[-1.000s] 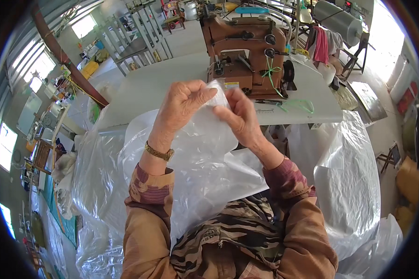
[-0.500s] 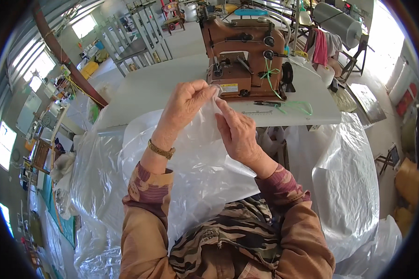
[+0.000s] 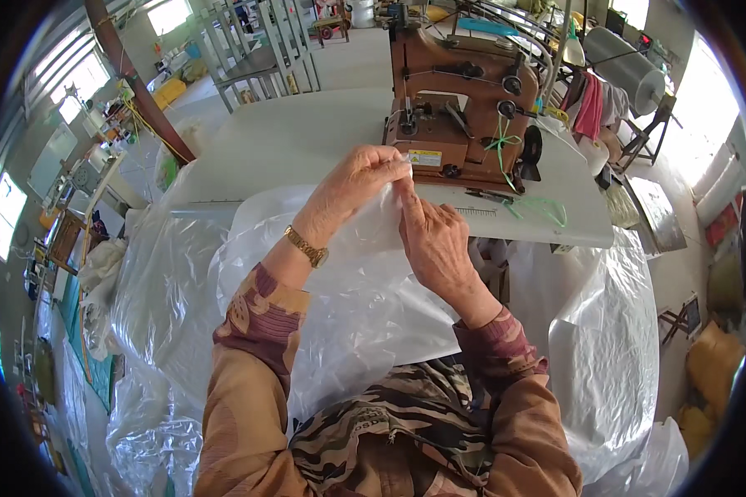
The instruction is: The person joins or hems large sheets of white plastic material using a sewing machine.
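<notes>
Clear plastic sheeting (image 3: pixel 340 290) drapes from the table edge over my lap, its upper edge gathered up between my hands. My left hand (image 3: pixel 352 186), with a gold watch on the wrist, pinches that edge between thumb and fingers. Close against it, my right hand (image 3: pixel 435 244) has its fingertips at the same edge, fingers pressed together on the plastic. Just beyond my fingertips stands a brown sewing machine (image 3: pixel 464 108) with green thread tied on its front. Its needle area is left of the machine's arm, close ahead of my hands.
The grey table (image 3: pixel 307 132) holds the machine. Small dark thread snips (image 3: pixel 491 197) and loose green thread (image 3: pixel 547 209) lie at its front right. More plastic sheeting (image 3: pixel 597 356) hangs on the right. A brown post (image 3: pixel 137 83) rises at left; a large grey roll (image 3: pixel 623 70) stands at back right.
Both hands have moved slightly right in the picture, holding the plastic edge. The right fingers have drawn closer to the left fingertips. The whole view has shifted a little.
</notes>
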Available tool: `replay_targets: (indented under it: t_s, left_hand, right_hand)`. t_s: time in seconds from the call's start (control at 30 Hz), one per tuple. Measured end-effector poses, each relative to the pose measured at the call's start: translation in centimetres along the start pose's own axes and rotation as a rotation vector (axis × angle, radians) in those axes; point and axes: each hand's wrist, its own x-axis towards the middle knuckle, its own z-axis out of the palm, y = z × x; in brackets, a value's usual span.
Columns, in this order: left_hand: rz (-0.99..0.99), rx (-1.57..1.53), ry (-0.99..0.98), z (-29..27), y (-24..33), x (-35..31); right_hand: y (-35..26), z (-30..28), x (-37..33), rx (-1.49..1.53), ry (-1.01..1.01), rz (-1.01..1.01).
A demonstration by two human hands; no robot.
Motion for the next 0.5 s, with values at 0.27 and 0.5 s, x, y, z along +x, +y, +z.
replay_targets:
  t_s: [0.27, 0.5]
  left_hand:
    - [0.089, 0.386, 0.110, -3.2, -5.7, 3.9]
    - [0.228, 0.396, 0.173, -4.3, -11.0, 9.7]
  right_hand:
    - [8.0, 1.6, 1.8, 0.228, 0.053, 0.081]
    - [12.8, 9.0, 5.9, -0.029, 0.370, -0.227]
